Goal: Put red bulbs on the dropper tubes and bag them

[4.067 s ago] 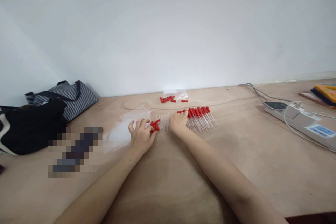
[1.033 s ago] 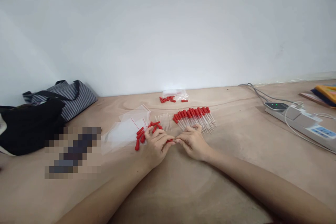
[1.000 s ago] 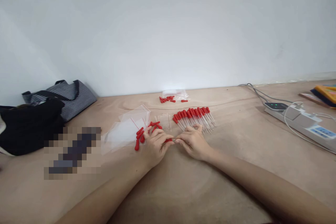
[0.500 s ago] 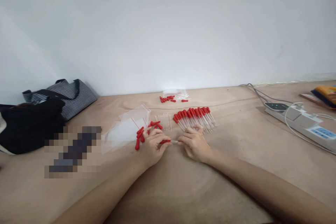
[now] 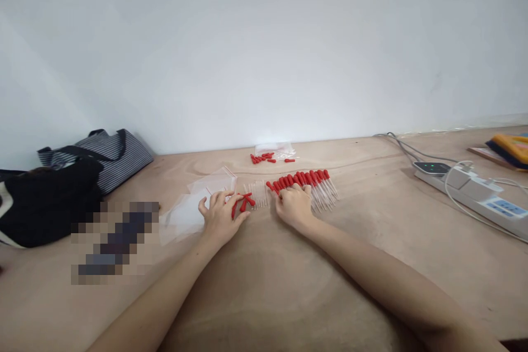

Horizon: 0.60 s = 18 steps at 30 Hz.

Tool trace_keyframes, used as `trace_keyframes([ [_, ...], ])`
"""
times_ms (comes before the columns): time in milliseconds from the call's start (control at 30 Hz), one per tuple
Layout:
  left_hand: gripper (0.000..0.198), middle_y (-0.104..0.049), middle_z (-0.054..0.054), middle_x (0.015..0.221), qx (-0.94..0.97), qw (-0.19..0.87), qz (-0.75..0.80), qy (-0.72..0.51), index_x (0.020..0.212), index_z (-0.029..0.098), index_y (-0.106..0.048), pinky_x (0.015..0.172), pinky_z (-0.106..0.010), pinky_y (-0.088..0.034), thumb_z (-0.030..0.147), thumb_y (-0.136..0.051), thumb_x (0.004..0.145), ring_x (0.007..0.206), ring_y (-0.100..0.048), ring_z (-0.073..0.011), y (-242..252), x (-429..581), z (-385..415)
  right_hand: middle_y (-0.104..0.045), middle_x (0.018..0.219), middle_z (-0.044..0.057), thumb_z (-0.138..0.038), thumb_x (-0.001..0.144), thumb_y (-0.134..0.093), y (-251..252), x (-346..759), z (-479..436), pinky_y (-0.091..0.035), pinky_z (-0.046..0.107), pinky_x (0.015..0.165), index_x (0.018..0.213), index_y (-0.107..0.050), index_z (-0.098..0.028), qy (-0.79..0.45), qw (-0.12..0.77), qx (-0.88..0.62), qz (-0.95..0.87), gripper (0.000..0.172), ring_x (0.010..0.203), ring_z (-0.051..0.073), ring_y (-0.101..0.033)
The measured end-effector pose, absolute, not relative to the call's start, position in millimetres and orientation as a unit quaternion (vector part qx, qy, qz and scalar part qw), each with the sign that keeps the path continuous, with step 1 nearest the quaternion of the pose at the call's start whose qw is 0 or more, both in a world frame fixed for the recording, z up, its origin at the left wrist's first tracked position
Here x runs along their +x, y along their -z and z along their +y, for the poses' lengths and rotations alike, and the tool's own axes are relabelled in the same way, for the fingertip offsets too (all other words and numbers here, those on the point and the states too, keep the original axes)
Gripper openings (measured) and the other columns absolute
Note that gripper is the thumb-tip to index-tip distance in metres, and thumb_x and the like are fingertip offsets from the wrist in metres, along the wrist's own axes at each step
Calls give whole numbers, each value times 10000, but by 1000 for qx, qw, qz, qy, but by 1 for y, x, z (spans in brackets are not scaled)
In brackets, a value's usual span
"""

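Note:
My left hand (image 5: 221, 215) is spread with fingers apart over a small heap of loose red rubber bulbs (image 5: 243, 204), some of them hidden beneath it. My right hand (image 5: 295, 207) has its fingers curled at the left end of a row of assembled droppers (image 5: 320, 190), which have red bulbs and clear stems. One dropper (image 5: 269, 185) at that end shows its bulb beside my curled fingers, which cover its stem. Between both hands lies a line of bare clear tubes (image 5: 258, 194).
Clear zip bags (image 5: 185, 211) lie left of my left hand. At the back sit more red bulbs (image 5: 258, 159) by another clear bag (image 5: 274, 149). A power strip (image 5: 474, 190) with cables is on the right; a striped bag (image 5: 130, 157) and black bag (image 5: 53, 203) stand left.
My hands have parted from holding a bulb and tube together. The left has moved left and opened over the loose bulbs; the right has gone up to the row with the dropper.

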<state>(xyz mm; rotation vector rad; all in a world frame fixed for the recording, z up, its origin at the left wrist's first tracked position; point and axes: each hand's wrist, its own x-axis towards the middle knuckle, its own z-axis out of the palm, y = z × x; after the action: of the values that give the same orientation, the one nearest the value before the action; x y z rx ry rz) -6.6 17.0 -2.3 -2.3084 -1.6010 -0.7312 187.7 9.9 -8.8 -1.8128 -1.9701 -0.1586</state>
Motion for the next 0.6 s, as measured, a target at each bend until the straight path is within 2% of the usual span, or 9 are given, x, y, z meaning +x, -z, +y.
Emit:
trace_keyframes([
  [100,229,-581,-78,1049,-786,129,-553,244,886,262,-609,880,-531,-188,368,-626,684,1022,-455,-284,2,-9,18,-637,696,103,-259,813,-387,9,180,23,-172,358,698,690,-609,-151,62,196,-676,-708,275,763,210,-497],
  [200,185,-590,-77,1015,-792,128,-546,242,846,252,-616,859,-542,-211,340,-627,684,975,-478,-280,2,-8,17,-638,715,112,-231,793,-404,9,173,30,-172,373,729,793,-601,-142,57,188,-686,-700,216,784,224,-516],
  [333,123,-605,-73,973,-788,153,-544,243,783,237,-620,861,-554,-204,319,-618,691,950,-486,-274,4,-6,17,-640,753,111,-219,783,-410,8,167,34,-170,374,746,907,-579,-143,46,183,-690,-698,223,808,222,-525],
  [600,193,-614,-97,943,-783,169,-546,245,647,198,-632,878,-569,-187,381,-600,701,952,-488,-283,4,-3,23,-615,937,137,-251,814,-372,6,162,36,-200,382,734,867,-611,-150,50,196,-675,-710,264,907,240,-472],
])
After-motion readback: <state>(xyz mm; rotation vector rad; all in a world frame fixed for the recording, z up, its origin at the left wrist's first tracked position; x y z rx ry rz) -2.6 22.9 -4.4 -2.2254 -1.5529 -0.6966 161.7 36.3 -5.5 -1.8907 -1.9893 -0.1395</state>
